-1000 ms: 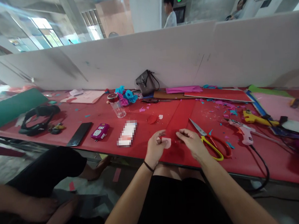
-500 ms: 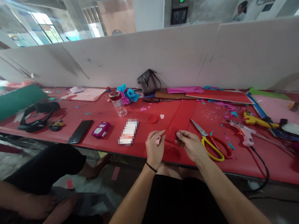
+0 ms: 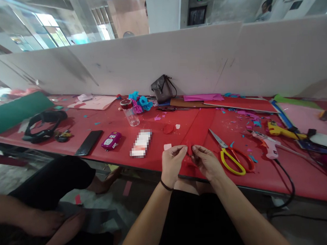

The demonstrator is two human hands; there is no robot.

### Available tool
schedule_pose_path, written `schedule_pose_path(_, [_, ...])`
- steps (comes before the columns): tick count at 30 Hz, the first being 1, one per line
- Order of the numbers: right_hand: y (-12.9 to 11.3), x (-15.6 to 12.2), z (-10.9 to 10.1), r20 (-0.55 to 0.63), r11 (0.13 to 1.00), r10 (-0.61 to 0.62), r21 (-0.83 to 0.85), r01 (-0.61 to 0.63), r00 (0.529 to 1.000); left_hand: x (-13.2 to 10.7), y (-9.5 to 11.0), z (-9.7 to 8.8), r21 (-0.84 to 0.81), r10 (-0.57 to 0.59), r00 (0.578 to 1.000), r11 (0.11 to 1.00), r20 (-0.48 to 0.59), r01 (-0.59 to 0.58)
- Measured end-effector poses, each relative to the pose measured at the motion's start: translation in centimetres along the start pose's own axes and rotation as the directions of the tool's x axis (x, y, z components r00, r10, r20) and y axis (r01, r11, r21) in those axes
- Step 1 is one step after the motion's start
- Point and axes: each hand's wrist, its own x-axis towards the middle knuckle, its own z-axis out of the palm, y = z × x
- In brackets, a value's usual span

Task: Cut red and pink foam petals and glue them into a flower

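Both hands meet over the front edge of the red table [image 3: 157,163], pinching a small red piece [image 3: 189,149] that looks like thin paper. My left hand [image 3: 173,164] grips its left side between thumb and index finger. On the other side, the fingertips of my right hand [image 3: 208,162] are closed on it. Much of the piece blends with the red around it. Just behind my left hand lies a small pale pink scrap of paper [image 3: 167,146]. A long red sheet [image 3: 198,126] stretches away beyond my fingers. Right of my right hand are scissors [image 3: 233,162] with yellow and red handles.
A pink-white glue gun [image 3: 270,148] with a cable and a yellow glue gun [image 3: 280,131] lie at right. Leftward are a pixelated phone [image 3: 141,143], a purple case [image 3: 111,141], a dark phone [image 3: 89,143] and a glass jar [image 3: 130,115]. A seated person's leg [image 3: 51,179] is at left.
My left hand has closed its fingers and come nearer my right hand, now gripping the red piece too. The pink scrap, earlier at my left fingers, now lies on the table.
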Motion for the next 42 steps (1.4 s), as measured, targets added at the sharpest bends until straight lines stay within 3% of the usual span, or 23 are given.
schedule_pose_path(2, [0.0,-0.2,0.2,-0.041,1.0,0.003,0.008,-0.003,0.999,0.1,-0.2,-0.1,0.07,0.038,0.998,0.997,-0.05,-0.035])
schedule_pose_path(4, [-0.2,-0.6,0.4,-0.085,0.996,-0.076,-0.059,0.071,0.993,0.0,-0.4,-0.2,0.211,0.169,0.977,0.967,-0.128,-0.139])
schedule_pose_path(7, [-0.4,-1.3,0.8,-0.074,0.939,-0.247,-0.265,0.22,0.966,-0.4,-0.5,-0.1,0.35,0.328,0.942,0.893,-0.075,-0.283])
schedule_pose_path(9, [-0.5,-1.8,1.1,-0.049,0.902,-0.288,-0.349,0.253,0.957,-0.7,-0.6,0.2,0.323,0.293,0.956,0.906,-0.015,-0.273])
schedule_pose_path(13, [-0.5,-2.5,1.3,-0.017,0.885,-0.29,-0.385,0.261,0.957,-0.7,-0.8,0.2,0.245,0.168,0.983,0.959,-0.072,-0.145])
schedule_pose_path(22, [-1.5,-3.2,1.8,0.042,0.799,-0.348,-0.51,0.32,0.937,-0.6,-0.5,-0.1,0.116,0.052,0.996,0.992,-0.079,-0.043])
schedule_pose_path(34, [-2.5,-3.6,2.0,0.131,0.651,-0.433,-0.639,0.41,0.892,-1.1,0.2,-0.2,0.381,0.305,0.952,0.877,0.033,-0.294])
schedule_pose_path(42, [-2.7,-3.7,2.1,0.189,0.566,-0.463,-0.689,0.453,0.866,-1.1,0.4,-0.3,0.466,0.326,0.944,0.83,0.039,-0.306])
